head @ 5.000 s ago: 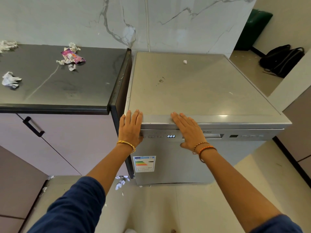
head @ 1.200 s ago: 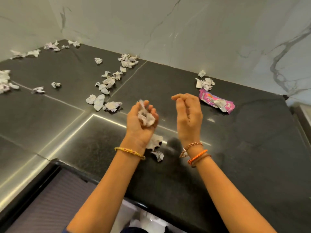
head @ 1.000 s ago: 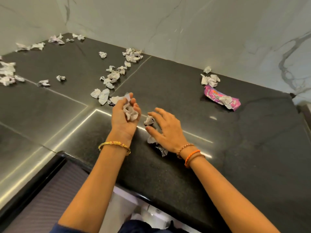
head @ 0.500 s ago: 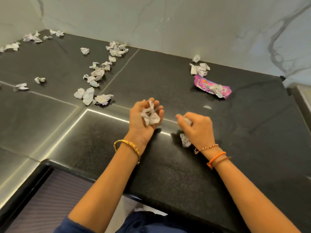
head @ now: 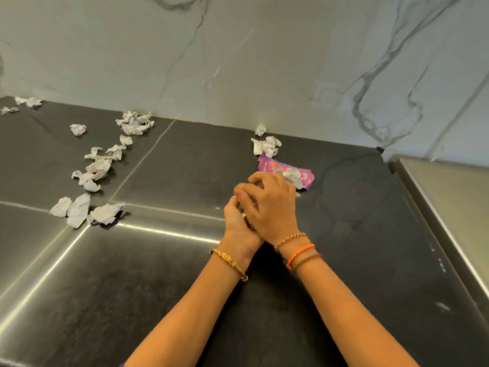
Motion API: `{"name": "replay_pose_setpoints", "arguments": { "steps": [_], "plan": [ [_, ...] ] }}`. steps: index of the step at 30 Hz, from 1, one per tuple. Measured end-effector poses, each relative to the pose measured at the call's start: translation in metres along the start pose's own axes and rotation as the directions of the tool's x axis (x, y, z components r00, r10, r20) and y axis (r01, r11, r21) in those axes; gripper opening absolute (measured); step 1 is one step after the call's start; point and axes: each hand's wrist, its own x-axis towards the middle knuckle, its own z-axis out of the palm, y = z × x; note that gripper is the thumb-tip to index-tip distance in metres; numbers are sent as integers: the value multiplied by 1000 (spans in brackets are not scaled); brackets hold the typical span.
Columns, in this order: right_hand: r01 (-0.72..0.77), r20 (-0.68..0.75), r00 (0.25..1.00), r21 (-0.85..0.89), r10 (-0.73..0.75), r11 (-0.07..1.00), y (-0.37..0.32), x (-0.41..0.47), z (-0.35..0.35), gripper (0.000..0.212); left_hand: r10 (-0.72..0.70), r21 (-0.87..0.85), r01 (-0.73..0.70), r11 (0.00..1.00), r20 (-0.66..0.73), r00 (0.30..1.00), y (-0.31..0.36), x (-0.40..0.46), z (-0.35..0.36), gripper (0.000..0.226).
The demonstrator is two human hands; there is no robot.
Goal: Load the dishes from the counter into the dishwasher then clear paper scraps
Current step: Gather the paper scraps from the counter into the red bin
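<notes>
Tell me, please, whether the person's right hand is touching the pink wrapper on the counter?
Cannot tell. In the head view the right hand overlaps the pink wrapper's near edge, hiding any contact or gap.

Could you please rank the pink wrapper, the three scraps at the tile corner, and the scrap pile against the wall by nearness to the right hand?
From the right hand:
1. Pink wrapper, just beyond it.
2. Three scraps, left.
3. Scrap pile, far left at the wall.
</notes>
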Motion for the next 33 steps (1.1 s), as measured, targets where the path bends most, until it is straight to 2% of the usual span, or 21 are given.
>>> {"name": "replay_pose_setpoints", "arguments": {
  "steps": [3,5,7,8,10,12,14,15,18,19,20,22,23,25,27,30,31,33],
  "plan": [
    [-40,-12,999,-29,40,999,16,6,5,28,-3,65,1,998,30,1000,4,7,4,35],
    [-88,-28,996,82,90,993,21,14,-1,31,-13,87,8,996,55,998,7,11,7,34],
    [-238,-22,967,269,253,933,29,26,-8,35,-7,64,4,998,38,999,12,16,8,30],
    [-321,1,942,297,336,899,38,30,-9,38,4,37,-5,999,16,1000,15,19,8,29],
    [-400,96,915,82,392,913,63,36,-6,47,24,-38,-26,999,-36,999,20,25,4,29],
    [-343,324,866,-168,380,924,86,35,4,58,34,-101,-39,994,-52,998,22,28,0,30],
    [-274,467,806,-253,365,928,97,27,15,61,42,-105,-47,993,-46,998,24,28,-1,29],
    [-274,455,808,-272,374,923,98,22,18,56,48,-107,-51,993,-37,998,25,28,-2,28],
    [-266,307,877,-332,370,905,89,15,18,30,64,-149,-68,986,-29,998,30,27,-5,33],
    [-301,242,900,-254,361,919,83,13,15,24,67,-162,-69,984,-22,998,30,25,-5,38],
    [-369,172,909,-89,379,925,77,11,15,20,75,-168,-77,983,-18,997,29,26,-7,40],
    [-473,82,877,317,473,822,58,11,8,19,95,-146,-96,985,-16,995,26,26,-7,36],
    [-456,56,875,430,482,779,46,10,5,19,101,-129,-101,986,-6,995,24,26,-6,35],
    [-361,76,925,487,373,796,25,8,1,29,118,-104,-116,988,13,993,23,28,-8,35],
    [-226,161,972,405,174,886,13,4,7,40,144,-92,-141,986,30,989,22,31,-11,37],
    [-215,366,929,393,62,894,9,-5,17,59,199,-30,-198,980,23,980,23,35,-16,35],
    [-202,393,919,378,41,904,9,-8,20,66,201,-4,-201,980,21,979,24,35,-16,36],
    [-114,346,938,258,19,959,9,-13,24,69,142,58,-143,988,27,989,25,33,-14,46]
  ]
}}
